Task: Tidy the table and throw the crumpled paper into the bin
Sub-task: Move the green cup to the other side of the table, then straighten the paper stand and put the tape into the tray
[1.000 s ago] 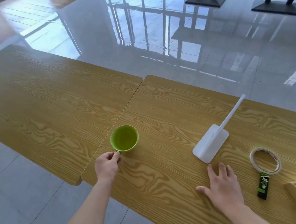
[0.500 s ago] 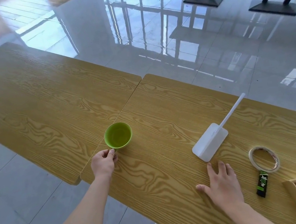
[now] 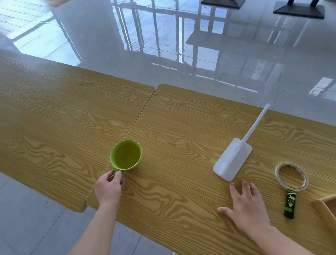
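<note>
1. Crumpled paper: none in view, nor any bin; both must lie outside what the camera covers.
2. Table (image 3: 183, 120): two wood-grain tops butted together. On it a green cup (image 3: 126, 155), a white flat stand with a thin rod (image 3: 233, 161), a tape roll (image 3: 291, 177) and a small black-and-green tube (image 3: 289, 204) just below the roll. Corner of a wooden tray (image 3: 329, 219) at lower right.
3. Left hand (image 3: 108, 188): fingers pinched on the cup's handle at its near side; cup sits upright on the seam between the tops and looks empty.
4. Right hand (image 3: 247, 208): flat on the tabletop, fingers spread, holding nothing, fingertips just short of the white stand.
5. Handling, judged: cup rigid, probably light, breakable if ceramic; the handle is the sound hold. Paper would be light and soft; any loose pinch would do.
</note>
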The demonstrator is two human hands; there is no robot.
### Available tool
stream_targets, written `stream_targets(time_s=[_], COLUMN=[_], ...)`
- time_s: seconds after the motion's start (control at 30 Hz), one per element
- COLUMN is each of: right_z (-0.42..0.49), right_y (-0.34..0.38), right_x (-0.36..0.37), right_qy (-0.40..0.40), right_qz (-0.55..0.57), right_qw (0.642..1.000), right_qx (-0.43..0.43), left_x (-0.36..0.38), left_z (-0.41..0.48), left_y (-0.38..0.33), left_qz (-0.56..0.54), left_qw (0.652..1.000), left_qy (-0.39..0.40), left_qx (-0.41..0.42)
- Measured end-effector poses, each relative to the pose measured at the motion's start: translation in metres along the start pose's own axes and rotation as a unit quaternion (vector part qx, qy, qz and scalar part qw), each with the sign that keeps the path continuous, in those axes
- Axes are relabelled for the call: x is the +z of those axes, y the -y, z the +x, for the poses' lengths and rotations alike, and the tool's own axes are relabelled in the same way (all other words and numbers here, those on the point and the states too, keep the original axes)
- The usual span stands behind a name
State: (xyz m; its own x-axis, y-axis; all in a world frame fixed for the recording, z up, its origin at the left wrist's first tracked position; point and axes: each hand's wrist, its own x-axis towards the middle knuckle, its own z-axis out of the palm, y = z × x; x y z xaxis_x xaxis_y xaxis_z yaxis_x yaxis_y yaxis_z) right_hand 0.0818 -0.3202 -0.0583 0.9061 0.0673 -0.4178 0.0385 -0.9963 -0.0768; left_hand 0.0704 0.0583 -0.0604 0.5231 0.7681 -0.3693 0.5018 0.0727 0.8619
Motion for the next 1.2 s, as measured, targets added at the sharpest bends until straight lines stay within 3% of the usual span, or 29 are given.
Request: stream_targets(time_s=[0.33, 0.43, 0.57, 0.9, 1.03, 1.2], right_z=[-0.003, -0.008, -0.027, -0.047, -0.046, -0.047], right_y=[-0.005, -0.015, -0.047, -0.145, -0.174, -0.186], right_x=[-0.004, -0.014, -0.026, -0.045, -0.04, -0.029], right_qy=[0.007, 0.0, -0.069, -0.242, -0.163, -0.16], right_qz=[0.04, 0.132, 0.224, 0.218, 0.218, 0.148], right_qw=[0.999, 0.991, 0.972, 0.938, 0.939, 0.956], right_qx=[-0.008, -0.006, 0.016, 0.116, 0.212, 0.198], left_x=[0.003, 0.017, 0.05, 0.136, 0.162, 0.18], left_z=[-0.049, -0.079, -0.116, -0.19, -0.208, -0.221], left_y=[0.019, 0.016, 0.003, -0.071, -0.102, -0.119], left_qz=[0.07, 0.108, 0.145, 0.104, 0.098, 0.116], left_qw=[0.995, 0.994, 0.983, 0.943, 0.916, 0.909], left_qy=[-0.051, 0.002, 0.094, 0.246, 0.323, 0.311], left_qx=[-0.05, -0.012, 0.057, 0.2, 0.217, 0.252])
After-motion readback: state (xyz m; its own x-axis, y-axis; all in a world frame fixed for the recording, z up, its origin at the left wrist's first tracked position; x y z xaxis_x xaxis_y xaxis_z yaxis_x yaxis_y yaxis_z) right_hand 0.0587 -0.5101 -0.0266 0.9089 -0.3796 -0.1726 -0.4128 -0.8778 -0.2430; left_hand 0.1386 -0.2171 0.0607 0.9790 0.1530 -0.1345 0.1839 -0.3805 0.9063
